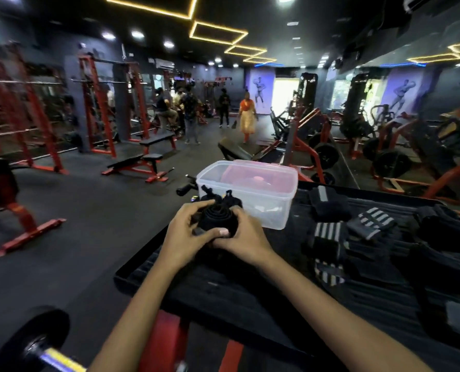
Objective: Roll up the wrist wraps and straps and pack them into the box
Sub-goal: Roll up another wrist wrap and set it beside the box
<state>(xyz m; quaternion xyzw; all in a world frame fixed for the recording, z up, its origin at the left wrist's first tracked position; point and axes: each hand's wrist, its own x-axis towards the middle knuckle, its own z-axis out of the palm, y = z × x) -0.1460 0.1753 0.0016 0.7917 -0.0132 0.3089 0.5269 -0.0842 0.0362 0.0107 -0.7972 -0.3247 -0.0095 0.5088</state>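
Note:
A rolled black strap [216,217] is held between both hands just above the black ribbed platform [250,288]. My left hand [184,233] grips its left side and my right hand [246,238] its right side, thumb across the front. Loose strap ends stick up behind the roll. Right behind it stands a clear plastic box [277,210] with a pink lid lying inside. To the right lie a black-and-grey striped wrist wrap [328,237], another striped wrap [372,222] and a pile of black wraps [443,232].
The platform's near-left edge drops to the dark gym floor. A barbell with a plate [33,342] sits at bottom left. Red benches [143,165] and racks fill the left and back; several people stand far off. Plate-loaded machines [384,157] stand at right.

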